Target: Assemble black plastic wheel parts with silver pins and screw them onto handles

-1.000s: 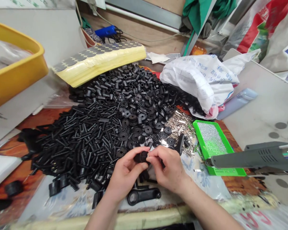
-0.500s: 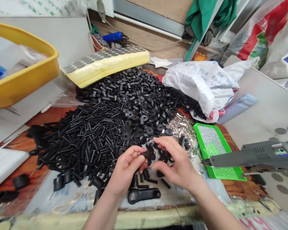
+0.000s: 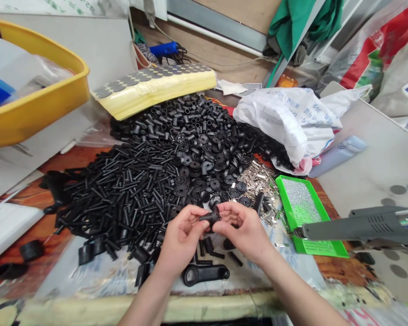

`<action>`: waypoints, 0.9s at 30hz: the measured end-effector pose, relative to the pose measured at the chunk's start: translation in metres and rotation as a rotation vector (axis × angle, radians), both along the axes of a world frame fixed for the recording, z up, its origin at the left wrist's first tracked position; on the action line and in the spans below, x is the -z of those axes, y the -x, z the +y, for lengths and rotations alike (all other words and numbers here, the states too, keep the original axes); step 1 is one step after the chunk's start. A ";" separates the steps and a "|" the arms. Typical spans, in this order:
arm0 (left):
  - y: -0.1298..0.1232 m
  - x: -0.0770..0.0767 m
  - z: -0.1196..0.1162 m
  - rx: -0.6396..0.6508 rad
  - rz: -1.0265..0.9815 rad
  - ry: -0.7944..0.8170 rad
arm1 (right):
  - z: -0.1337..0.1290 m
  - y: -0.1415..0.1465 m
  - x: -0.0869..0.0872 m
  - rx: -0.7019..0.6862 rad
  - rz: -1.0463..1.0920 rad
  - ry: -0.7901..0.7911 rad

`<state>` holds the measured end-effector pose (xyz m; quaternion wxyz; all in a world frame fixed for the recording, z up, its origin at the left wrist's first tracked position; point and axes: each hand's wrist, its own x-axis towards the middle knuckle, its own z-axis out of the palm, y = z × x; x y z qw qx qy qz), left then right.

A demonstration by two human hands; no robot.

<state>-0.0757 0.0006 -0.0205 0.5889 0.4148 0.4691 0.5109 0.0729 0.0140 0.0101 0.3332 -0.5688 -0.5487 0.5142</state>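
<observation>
My left hand (image 3: pixel 181 240) and my right hand (image 3: pixel 242 232) meet at the front of the heap, and both grip a small black plastic part (image 3: pixel 211 216) with a short stem pointing left. Fingers hide much of it. Behind my hands lies a large heap of black plastic parts: ribbed rods (image 3: pixel 122 194) on the left, round slotted discs (image 3: pixel 197 183) in the middle and short tubes (image 3: pixel 177 120) at the back. A black lever-shaped handle (image 3: pixel 206 274) lies below my wrists.
Silvery metal clips (image 3: pixel 256 180) lie next to a green tray (image 3: pixel 292 217). A grey hot glue gun (image 3: pixel 370 225) points left at the right. Behind are a sheet of round adhesive pads (image 3: pixel 153 86), a white sack (image 3: pixel 285 122) and a yellow tub (image 3: pixel 37 97).
My hands have closed together from a looser position onto the small black part, and its stem now points left. The view has shifted slightly, with the heap lower in the frame.
</observation>
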 end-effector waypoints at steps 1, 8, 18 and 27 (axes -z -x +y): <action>0.000 0.000 0.000 0.013 -0.008 0.001 | 0.000 -0.003 -0.001 -0.030 -0.026 -0.048; 0.002 0.003 -0.001 0.070 -0.040 0.021 | 0.009 -0.026 -0.006 -0.445 -0.287 -0.726; -0.001 0.005 -0.004 0.089 0.092 -0.104 | -0.001 -0.011 0.011 -0.035 -0.031 -0.164; -0.004 0.004 -0.003 0.124 -0.154 0.114 | 0.001 -0.016 0.015 -0.066 0.013 -0.222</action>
